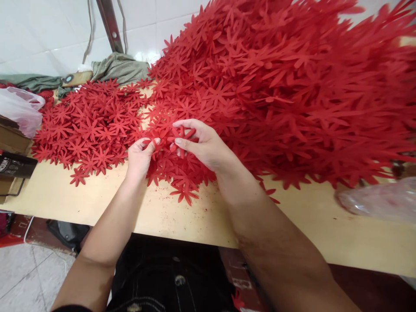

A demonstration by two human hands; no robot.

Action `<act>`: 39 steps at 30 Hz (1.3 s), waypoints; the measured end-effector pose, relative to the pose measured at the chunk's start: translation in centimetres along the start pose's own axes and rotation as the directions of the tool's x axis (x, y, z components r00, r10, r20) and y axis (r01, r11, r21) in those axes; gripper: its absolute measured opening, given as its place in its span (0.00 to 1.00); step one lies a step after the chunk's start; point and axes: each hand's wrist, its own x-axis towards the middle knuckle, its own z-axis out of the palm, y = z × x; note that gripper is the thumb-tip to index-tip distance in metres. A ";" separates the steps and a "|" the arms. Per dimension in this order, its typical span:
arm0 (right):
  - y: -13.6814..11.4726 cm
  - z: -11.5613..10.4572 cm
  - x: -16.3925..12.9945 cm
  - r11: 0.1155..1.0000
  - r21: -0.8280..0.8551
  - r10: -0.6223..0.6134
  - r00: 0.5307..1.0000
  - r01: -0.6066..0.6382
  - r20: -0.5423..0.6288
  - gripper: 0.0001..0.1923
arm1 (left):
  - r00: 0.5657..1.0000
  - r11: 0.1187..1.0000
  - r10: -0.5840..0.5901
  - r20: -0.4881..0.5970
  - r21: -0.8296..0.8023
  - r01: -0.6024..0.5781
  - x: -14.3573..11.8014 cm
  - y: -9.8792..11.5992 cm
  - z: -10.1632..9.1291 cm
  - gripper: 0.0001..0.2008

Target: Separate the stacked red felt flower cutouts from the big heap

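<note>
My left hand pinches a petal of a red flower-shaped piece between thumb and fingers. Just to its right, my right hand has its thumb and fingers closed around a red flower-shaped piece with several narrow petals. Whether both hands grip the same piece I cannot tell. Beneath them lie more loose red pieces. To the left spreads a low pile of such pieces. Rising behind and to the right is a much larger heap.
A pale wooden table runs across, its front edge close to my body. At the left stand a white plastic bag and a dark box. Clear plastic wrapping lies at the right. Grey-green cloth rests by the tiled wall.
</note>
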 end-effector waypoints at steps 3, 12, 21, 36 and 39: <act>-0.4 0.0 -0.2 1.000 -0.019 -0.005 1.000 0.005 0.024 0.23 | 1.000 1.000 -0.016 -0.019 0.012 0.017 -0.2 0.3 0.2 0.18; -0.1 1.0 0.0 0.980 -0.197 -0.014 1.000 0.015 0.003 0.13 | 0.999 0.999 -0.036 0.016 0.004 0.036 -0.9 0.7 0.7 0.18; 0.1 0.3 0.5 0.983 -0.166 -0.108 0.976 0.077 -0.189 0.09 | 0.998 0.998 0.029 0.051 0.051 -0.032 -0.5 0.2 0.9 0.13; 1.5 -1.6 1.1 0.998 -0.008 -0.059 0.974 0.059 -0.218 0.19 | 0.953 0.927 0.300 0.048 0.222 -0.303 -0.3 -0.2 -0.1 0.20; 1.5 -1.0 1.1 0.997 -0.068 -0.045 0.973 0.030 -0.224 0.17 | 0.892 0.829 0.444 0.080 0.341 -0.443 -0.3 0.1 -0.5 0.18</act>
